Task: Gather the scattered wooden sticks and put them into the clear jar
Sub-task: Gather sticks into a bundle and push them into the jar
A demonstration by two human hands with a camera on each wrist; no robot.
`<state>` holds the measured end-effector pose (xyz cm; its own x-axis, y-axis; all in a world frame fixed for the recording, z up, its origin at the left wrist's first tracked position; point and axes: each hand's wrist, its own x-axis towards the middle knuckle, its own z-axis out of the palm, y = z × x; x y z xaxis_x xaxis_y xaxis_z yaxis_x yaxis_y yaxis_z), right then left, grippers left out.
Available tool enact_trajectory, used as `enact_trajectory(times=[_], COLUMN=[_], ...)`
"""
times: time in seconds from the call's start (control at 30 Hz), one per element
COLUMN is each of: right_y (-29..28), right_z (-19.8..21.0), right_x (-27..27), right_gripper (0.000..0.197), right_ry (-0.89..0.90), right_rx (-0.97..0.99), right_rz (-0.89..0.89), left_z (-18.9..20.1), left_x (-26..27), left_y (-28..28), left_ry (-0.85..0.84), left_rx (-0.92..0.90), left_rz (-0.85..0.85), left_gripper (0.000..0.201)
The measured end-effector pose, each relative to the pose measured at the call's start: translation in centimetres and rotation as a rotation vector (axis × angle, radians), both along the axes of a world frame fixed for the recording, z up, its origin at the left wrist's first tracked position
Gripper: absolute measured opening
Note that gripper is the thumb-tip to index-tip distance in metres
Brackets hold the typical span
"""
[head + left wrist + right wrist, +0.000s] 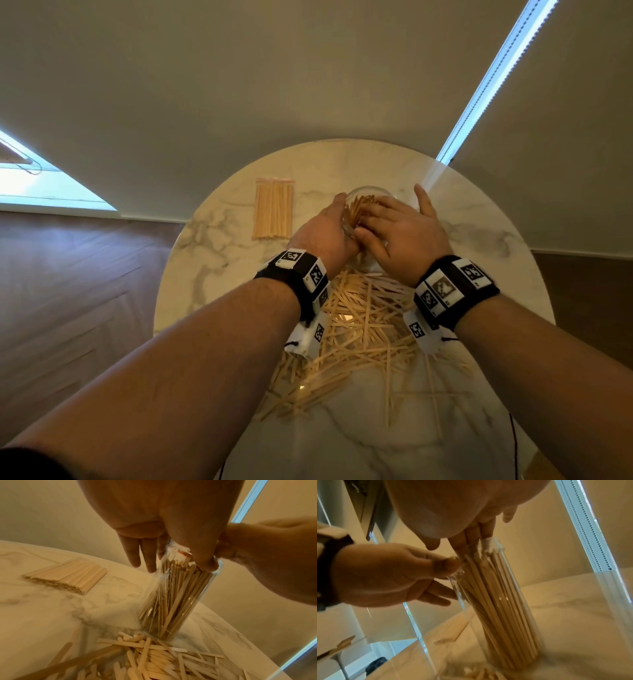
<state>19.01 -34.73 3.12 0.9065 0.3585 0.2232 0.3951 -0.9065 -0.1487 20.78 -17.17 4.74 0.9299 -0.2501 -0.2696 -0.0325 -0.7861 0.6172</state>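
Many loose sticks (363,329) are heaped criss-cross on the table (479,219), nearest the body, pointing every way. Beyond them the jar (173,601) is seen upright, its packed sticks standing lengthwise, slightly slanted. Its rim is pinched by the left hand (325,229); the right hand (400,233) is laid flat over the mouth, fingers straight. Farther left, a neat bundle (273,212) is laid pointing away.

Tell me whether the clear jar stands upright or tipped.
Tipped: the clear jar leans, with its base on the marble table and its mouth off to one side.
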Motion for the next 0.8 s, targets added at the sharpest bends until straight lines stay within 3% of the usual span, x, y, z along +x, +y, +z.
enact_trajectory(times=[0.13, 0.37, 0.47, 0.6, 0.7, 0.8], right_y=[-0.6, -0.3, -0.8, -0.2, -0.9, -3.6], right_z=[0.8, 1.1, 1.5, 1.2, 1.9, 1.2], right_x=[-0.5, 0.6, 0.5, 0.0, -0.5, -3.9], right_gripper=[0.038, 0.055, 0.052, 0.047, 0.040, 0.036], right_ry=[-0.177, 0.155, 0.086, 0.256, 0.238, 0.089], right_rx=[0.009, -0.154, -0.054, -0.109, 0.090, 0.365], right_rz=[-0.068, 0.015, -0.047, 0.000, -0.001, -0.158], left_z=[-0.1, -0.9, -0.9, -1.1, -0.4, -0.4], left_x=[-0.1, 0.2, -0.6, -1.0, -0.8, -1.7], left_y=[0.1, -0.1, -0.2, -0.4, -0.7, 0.1], left_ry=[-0.004, -0.081, -0.297, -0.362, -0.351, -0.344], left_rx=[-0.001, 0.161, 0.248, 0.411, 0.442, 0.383], left_rz=[0.005, -0.067, -0.148, -0.279, -0.298, -0.296], left_gripper=[0.091, 0.091, 0.075, 0.047, 0.046, 0.058])
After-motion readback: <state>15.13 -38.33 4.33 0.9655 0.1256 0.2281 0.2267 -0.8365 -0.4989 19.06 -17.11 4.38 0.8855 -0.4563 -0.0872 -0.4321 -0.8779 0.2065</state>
